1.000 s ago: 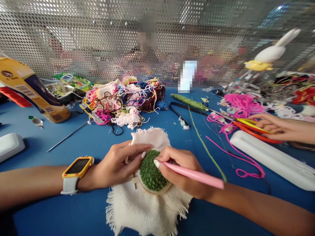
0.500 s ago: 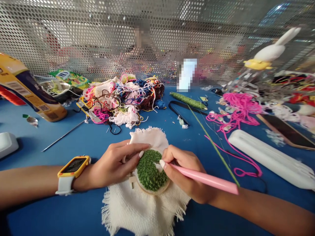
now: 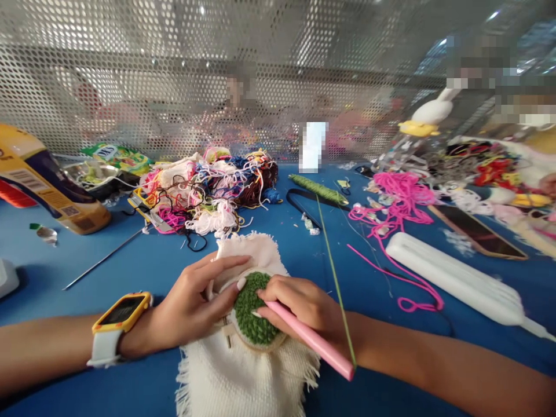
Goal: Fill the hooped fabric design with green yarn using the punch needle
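Note:
My left hand (image 3: 186,304) grips the left edge of a round embroidery hoop (image 3: 260,349), its thumb lying over the rim. Frayed cream cloth (image 3: 243,385) is stretched in the hoop and spreads out below it. Dense green yarn loops (image 3: 256,315) cover most of the hooped area. In my right hand (image 3: 299,301) is a pink punch needle (image 3: 315,341), its handle slanting down to the right and its tip hidden by my fingers. Green yarn (image 3: 334,272) runs from the handle's end up to a wound green skein (image 3: 319,190).
Tangled mixed yarn (image 3: 217,191) lies behind the hoop. A yellow-and-purple bottle (image 3: 56,185) leans at the left, near a thin metal rod (image 3: 104,259). Pink yarn (image 3: 402,194), a white elongated device (image 3: 456,281) and a phone (image 3: 482,231) lie on the right. Perforated metal (image 3: 174,104) closes off the back.
The whole view has shifted rightward. My right hand has moved further over the green loops, hiding the pale gap seen before, and the punch needle's handle now points more steeply toward me.

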{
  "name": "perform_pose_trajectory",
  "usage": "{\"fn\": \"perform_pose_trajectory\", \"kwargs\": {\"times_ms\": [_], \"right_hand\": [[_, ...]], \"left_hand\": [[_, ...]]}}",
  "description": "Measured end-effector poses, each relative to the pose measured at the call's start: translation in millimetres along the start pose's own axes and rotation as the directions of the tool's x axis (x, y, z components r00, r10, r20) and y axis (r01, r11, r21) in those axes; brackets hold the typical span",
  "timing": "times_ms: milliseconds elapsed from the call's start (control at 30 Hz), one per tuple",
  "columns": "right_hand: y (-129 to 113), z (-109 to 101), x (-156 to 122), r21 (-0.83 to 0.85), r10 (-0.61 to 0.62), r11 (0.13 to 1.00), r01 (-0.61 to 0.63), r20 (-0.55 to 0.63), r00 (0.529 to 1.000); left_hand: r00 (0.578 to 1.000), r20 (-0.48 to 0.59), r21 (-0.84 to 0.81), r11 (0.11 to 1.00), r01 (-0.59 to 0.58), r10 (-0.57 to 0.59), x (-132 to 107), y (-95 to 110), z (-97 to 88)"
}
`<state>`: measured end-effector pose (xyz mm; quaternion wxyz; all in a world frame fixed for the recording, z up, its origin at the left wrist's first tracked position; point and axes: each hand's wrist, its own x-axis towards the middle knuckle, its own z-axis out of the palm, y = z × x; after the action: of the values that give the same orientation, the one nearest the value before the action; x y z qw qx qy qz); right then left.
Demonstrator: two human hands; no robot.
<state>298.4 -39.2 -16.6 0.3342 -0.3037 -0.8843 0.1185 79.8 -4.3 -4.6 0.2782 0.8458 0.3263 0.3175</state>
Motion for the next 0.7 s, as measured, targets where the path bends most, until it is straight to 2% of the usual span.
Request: {"fn": "perform_pose_trajectory", "kwargs": {"times_ms": [133,267,500,600,700], "right_hand": [[0.5,0.4,-2.3,-0.087,-0.080,0.993,0.075,-0.058,0.995],[0.9,0.6,-3.8,-0.156,-0.095,0.984,0.083,-0.072,0.993],[3.8,2.8,-6.0,-0.123,-0.049,0.991,0.045,-0.026,0.998],[6.7,5.6,-7.4,-0.091,-0.031,0.995,0.031,0.004,1.000],[8.2,6.6,-7.2,-0.060,-0.017,0.998,0.016,-0.009,1.000]], "left_hand": [[0.994,0.026,-0.101,0.989,0.110,-0.107,2.6,-1.0,-0.6],[0.994,0.034,-0.107,0.989,0.107,-0.104,3.8,-2.1,0.1],[0.952,0.209,-0.194,0.944,0.267,-0.226,2.1,-5.6,2.3],[0.963,0.187,-0.145,0.964,0.222,-0.193,1.9,-4.6,1.2],[0.985,0.103,0.026,0.990,0.136,-0.138,3.3,-2.2,-1.1]]}}
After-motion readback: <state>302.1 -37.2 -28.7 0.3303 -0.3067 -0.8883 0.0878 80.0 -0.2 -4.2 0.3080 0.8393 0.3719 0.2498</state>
